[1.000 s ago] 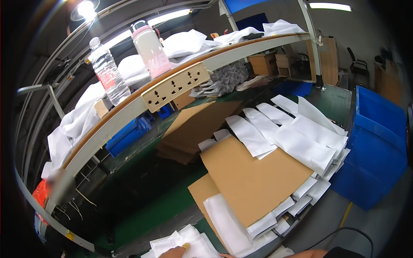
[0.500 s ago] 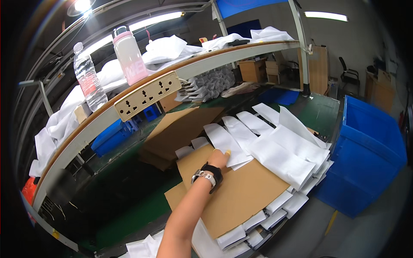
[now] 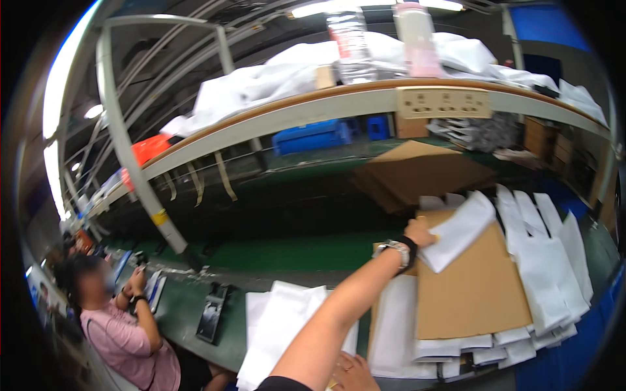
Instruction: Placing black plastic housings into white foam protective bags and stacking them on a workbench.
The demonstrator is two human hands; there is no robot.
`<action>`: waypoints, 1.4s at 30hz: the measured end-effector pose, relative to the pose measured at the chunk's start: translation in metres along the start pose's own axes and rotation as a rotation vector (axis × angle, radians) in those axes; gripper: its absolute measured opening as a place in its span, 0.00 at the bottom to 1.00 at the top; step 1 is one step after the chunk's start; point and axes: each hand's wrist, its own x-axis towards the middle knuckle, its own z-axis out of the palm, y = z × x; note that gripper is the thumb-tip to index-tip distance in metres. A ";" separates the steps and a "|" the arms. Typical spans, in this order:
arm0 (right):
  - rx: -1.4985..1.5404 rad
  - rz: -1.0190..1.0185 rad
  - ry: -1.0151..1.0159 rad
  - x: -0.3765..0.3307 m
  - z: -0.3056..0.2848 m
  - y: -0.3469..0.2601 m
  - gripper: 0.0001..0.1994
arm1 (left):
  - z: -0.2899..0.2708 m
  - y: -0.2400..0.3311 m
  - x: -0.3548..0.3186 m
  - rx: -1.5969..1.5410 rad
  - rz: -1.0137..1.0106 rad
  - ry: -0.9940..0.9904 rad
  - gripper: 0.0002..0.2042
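Half a second ago the left hand (image 3: 420, 232) was reaching in among the white pieces on the cardboard; now it is clamped on one corner of a single white piece (image 3: 460, 229), which lies slantwise above the upper part of the cardboard sheet (image 3: 466, 293). The right hand (image 3: 355, 373) has come into sight at the lower edge, near a loose pile of white sheets (image 3: 287, 319) (whether its fingers grip anything, I cannot tell). The two hands are well apart. The camera has turned to the left, bringing in one seated co-worker (image 3: 127, 332) in a pink top beside the green desk (image 3: 179, 319), while the large blue bin (image 3: 561, 362) at the right is now cut down to part of its side, its inside hidden.

As for containers, two bottles stand on the shelf (image 3: 313, 106): a clear bottle (image 3: 352, 49), and a drinking bottle (image 3: 417, 42), whitish above and pink below; the top of the picture crops both. Under the shelf sit one blue tub (image 3: 310, 137) and one smaller blue container (image 3: 377, 128), contents not visible. One black tray (image 3: 212, 313) rests on the desk; what it holds is too small to make out.

There is one power strip (image 3: 443, 103) with three groups of sockets, three hanging straps (image 3: 226, 177), and at least four fanned white ends in the stack (image 3: 548, 277) right of the cardboard.
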 end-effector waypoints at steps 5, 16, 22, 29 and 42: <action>-0.026 -0.044 -0.091 0.001 0.007 -0.003 0.22 | 0.012 -0.010 0.006 -0.106 -0.194 0.113 0.28; 0.001 0.013 -0.099 0.012 -0.007 -0.011 0.18 | -0.083 -0.041 -0.080 -0.578 -0.016 -0.264 0.15; 0.007 0.021 -0.137 0.010 -0.009 -0.019 0.19 | -0.167 -0.051 -0.285 -0.116 0.138 0.327 0.24; -0.108 -0.007 -0.167 0.018 -0.016 -0.008 0.14 | -0.133 -0.047 -0.397 0.571 0.097 0.130 0.22; 0.168 0.166 -0.145 0.005 -0.001 0.010 0.21 | -0.103 -0.082 -0.383 -0.097 -0.404 -0.040 0.33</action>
